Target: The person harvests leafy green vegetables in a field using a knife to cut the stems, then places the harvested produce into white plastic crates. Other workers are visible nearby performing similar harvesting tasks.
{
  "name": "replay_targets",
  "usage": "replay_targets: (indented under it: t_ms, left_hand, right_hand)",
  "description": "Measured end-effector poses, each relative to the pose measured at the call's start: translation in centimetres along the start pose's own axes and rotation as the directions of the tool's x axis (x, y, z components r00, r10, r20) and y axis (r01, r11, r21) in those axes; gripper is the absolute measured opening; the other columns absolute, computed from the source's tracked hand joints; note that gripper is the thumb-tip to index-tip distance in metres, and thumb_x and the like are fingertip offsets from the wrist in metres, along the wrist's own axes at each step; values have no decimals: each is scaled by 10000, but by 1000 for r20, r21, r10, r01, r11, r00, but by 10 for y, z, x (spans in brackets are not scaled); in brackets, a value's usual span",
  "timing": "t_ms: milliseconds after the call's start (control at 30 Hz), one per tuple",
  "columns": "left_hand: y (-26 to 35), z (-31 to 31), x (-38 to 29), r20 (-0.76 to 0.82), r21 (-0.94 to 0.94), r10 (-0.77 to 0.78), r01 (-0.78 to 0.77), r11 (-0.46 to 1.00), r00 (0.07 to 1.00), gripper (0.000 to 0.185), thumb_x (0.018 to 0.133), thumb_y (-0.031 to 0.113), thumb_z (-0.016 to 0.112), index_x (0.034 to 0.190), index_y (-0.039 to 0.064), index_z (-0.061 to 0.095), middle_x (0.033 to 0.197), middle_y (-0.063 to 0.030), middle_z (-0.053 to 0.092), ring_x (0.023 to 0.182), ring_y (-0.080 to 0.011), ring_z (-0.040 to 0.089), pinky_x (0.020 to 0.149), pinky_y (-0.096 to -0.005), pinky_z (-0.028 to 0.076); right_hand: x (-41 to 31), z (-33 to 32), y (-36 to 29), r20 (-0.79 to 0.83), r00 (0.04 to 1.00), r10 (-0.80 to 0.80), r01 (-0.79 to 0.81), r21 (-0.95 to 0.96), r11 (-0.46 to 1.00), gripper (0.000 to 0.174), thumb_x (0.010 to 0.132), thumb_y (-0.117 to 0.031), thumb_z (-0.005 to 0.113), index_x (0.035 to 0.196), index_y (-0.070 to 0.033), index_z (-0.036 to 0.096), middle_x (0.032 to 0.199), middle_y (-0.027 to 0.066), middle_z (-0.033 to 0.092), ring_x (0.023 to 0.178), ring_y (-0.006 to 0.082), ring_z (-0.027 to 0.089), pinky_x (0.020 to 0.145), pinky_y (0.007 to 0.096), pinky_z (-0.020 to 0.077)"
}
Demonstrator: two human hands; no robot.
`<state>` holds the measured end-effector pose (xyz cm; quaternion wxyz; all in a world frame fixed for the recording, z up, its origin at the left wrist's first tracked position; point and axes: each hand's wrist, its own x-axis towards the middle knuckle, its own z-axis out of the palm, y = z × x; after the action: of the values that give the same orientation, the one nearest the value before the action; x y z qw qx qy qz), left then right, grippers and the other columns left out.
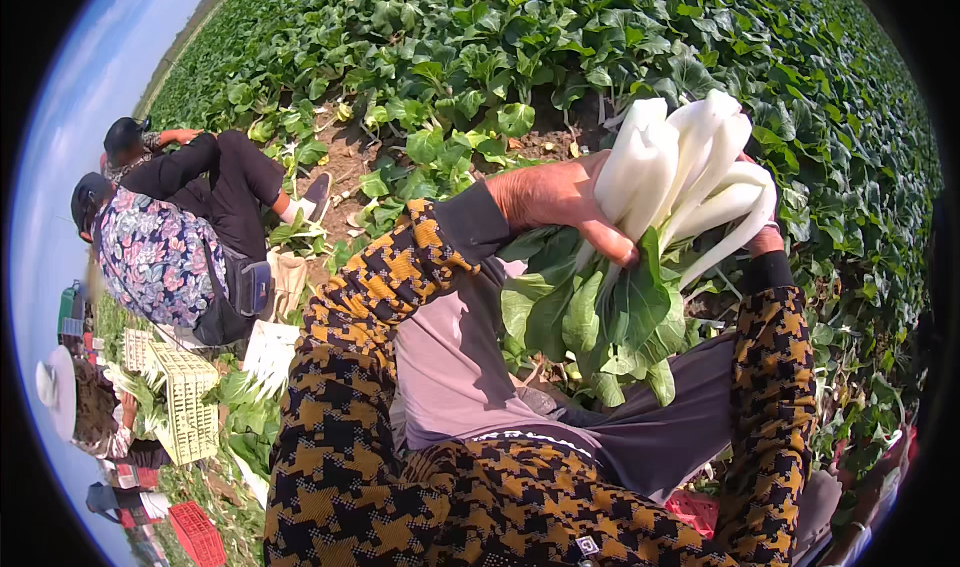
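Observation:
Several heads of bok choy (652, 169) are bunched together above my lap, white stem bases up and green leaves hanging down. My left hand (559, 196) grips the bunch from the left side, its thumb pressed across the front where stems meet leaves. On the far right side of the same bunch is my right hand (763, 229); the white stems cover most of it, but its fingers appear closed around them. A ring shows on one finger there.
Leafy bok choy plants (480, 42) grow densely ahead. A person in a floral top (161, 252) sits at left. Behind are a yellow plastic crate (184, 402), a red crate (196, 533) and piled cut bok choy (268, 361). A red plastic object (694, 511) lies beside me.

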<state>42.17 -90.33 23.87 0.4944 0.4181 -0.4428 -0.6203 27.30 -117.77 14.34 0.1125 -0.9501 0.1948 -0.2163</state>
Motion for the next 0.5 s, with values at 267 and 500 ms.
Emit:
replay_targets:
  t_ms: [267,500]
  left_hand:
    - [-24,42,-2,-79,158,494,-478,864,866,472,572,59,839,988,17,621,890,-69,660,820,-149,618,753,-298,497]
    - [-19,80,-116,-648,240,573,-579,779,503,563,569,12,770,1084,27,545,927,-39,593,876,-135,573,786,-300,476]
  right_hand:
    - [-4,41,69,115,972,-205,205,9,979,208,878,-190,560,1032,-52,573,786,117,627,682,302,609,577,379,475]
    - [2,52,47,178,950,-256,252,44,967,237,891,-223,573,1029,-33,602,712,141,613,613,312,589,565,387,453]
